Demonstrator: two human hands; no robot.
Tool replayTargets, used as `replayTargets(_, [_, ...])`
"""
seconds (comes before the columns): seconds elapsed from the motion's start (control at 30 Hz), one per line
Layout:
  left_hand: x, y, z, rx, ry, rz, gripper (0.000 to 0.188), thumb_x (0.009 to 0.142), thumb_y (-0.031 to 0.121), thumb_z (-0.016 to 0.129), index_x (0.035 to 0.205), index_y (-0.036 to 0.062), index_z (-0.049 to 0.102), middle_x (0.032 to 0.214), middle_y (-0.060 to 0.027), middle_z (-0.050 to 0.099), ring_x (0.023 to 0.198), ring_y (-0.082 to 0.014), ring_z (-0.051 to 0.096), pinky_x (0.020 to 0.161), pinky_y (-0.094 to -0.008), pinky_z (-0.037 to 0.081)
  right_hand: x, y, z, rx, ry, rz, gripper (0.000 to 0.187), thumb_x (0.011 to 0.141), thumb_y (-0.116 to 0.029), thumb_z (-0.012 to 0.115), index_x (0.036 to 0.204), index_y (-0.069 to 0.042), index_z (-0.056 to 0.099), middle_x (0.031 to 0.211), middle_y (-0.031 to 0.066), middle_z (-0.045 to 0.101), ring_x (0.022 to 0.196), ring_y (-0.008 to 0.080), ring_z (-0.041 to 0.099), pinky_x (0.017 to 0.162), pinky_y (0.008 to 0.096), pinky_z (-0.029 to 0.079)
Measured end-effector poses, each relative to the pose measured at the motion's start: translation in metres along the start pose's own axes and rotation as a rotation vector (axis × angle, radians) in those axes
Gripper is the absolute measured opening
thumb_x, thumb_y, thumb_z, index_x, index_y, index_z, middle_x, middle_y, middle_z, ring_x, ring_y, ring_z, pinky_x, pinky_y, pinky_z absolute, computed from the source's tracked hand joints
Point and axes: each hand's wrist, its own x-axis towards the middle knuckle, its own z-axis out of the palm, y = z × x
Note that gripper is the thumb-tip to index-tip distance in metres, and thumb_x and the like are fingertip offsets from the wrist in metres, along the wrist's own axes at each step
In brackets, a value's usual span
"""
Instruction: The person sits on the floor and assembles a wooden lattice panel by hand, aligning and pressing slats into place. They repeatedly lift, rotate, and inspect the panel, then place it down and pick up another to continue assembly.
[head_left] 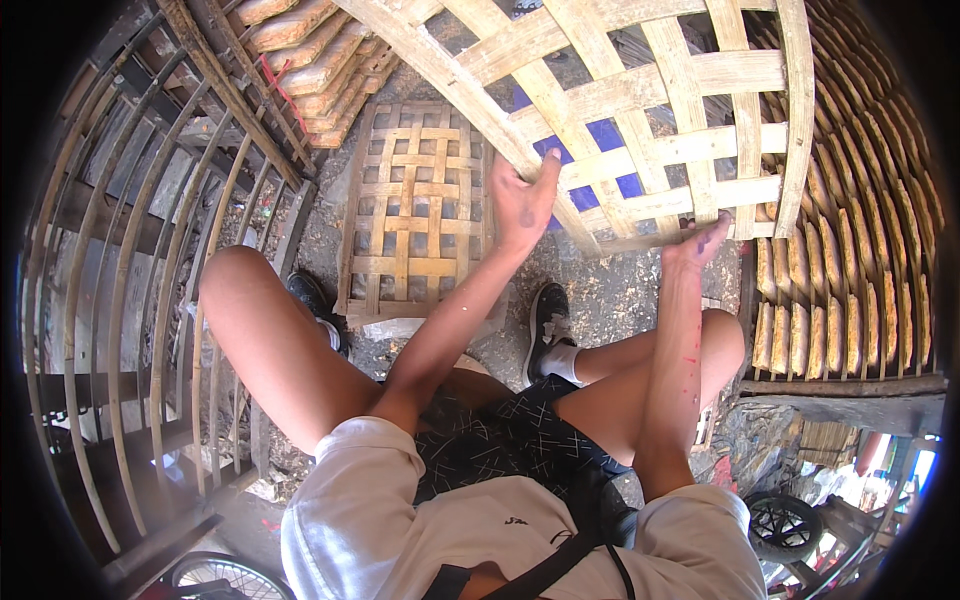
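Both hands hold a large woven bamboo lattice panel [640, 120] tilted above the knees; the left hand [525, 200] pinches a diagonal strip, the right hand [700, 240] clamps the lower edge; a loose grip could drop it onto the smaller bamboo mat [415, 205] lying below the panel.

The large woven bamboo panel [640, 110] runs off the top edge, so its full size cannot be told. Behind its slats a blue surface [606, 136] shows only in small patches, too little to name. The fingertips of the right hand [700, 240] disappear behind the panel's lower edge, and two wheels [785, 525] at the bottom rim are cut off and dim.
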Motion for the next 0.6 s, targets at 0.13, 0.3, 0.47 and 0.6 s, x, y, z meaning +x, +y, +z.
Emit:
replayTargets(0.13, [0.0016, -0.0019, -0.0095, 0.078, 0.027, 0.047, 0.028, 0.101, 0.013, 0.066, 0.119, -0.0092, 0.063, 0.106, -0.0143, 0.072, 0.09, -0.0186, 0.065, 0.085, -0.0353, 0.053, -0.0036, -0.0015, 0.0029, -0.017, -0.069, -0.038, 0.06, 0.104, -0.054, 0.05, 0.148, -0.013, 0.049, 0.133, 0.0076, 0.049, 0.12, 0.0264, 0.046, 0.112, 0.0523, 0.038])
replayTargets(0.3, [-0.0001, 0.0014, -0.0086, 0.024, 0.018, -0.038, 0.033, 0.104, 0.021, 0.062, 0.118, -0.0089, 0.064, 0.104, -0.0131, 0.068, 0.091, -0.0192, 0.061, 0.084, -0.0367, 0.05, -0.0102, -0.0034, 0.0073, -0.014, -0.024, -0.044, 0.057, 0.103, -0.054, 0.052, 0.143, -0.014, 0.051, 0.131, 0.0072, 0.049, 0.118, 0.0256, 0.046, 0.111, 0.0526, 0.038])
replayTargets(0.47, [-0.0003, 0.0026, -0.0043, 0.043, 0.037, 0.064, 0.028, 0.102, 0.014, 0.065, 0.119, -0.0087, 0.064, 0.106, -0.0135, 0.07, 0.095, -0.0186, 0.063, 0.086, -0.0353, 0.051, -0.0074, -0.0017, 0.0064, -0.014, -0.027, -0.069, 0.059, 0.101, -0.055, 0.056, 0.142, -0.012, 0.05, 0.129, 0.0073, 0.048, 0.122, 0.0263, 0.044, 0.114, 0.0548, 0.035])
replayTargets(0.6, [0.0014, 0.0048, -0.0119, -0.002, 0.062, -0.036, 0.025, 0.099, 0.005, 0.067, 0.12, -0.0088, 0.065, 0.106, -0.0145, 0.073, 0.096, -0.0182, 0.067, 0.084, -0.0325, 0.054, -0.0035, 0.0022, 0.0048, 0.013, 0.003, -0.07, 0.059, 0.1, -0.054, 0.058, 0.139, -0.011, 0.05, 0.127, 0.0076, 0.047, 0.123, 0.027, 0.043, 0.116, 0.0558, 0.033])
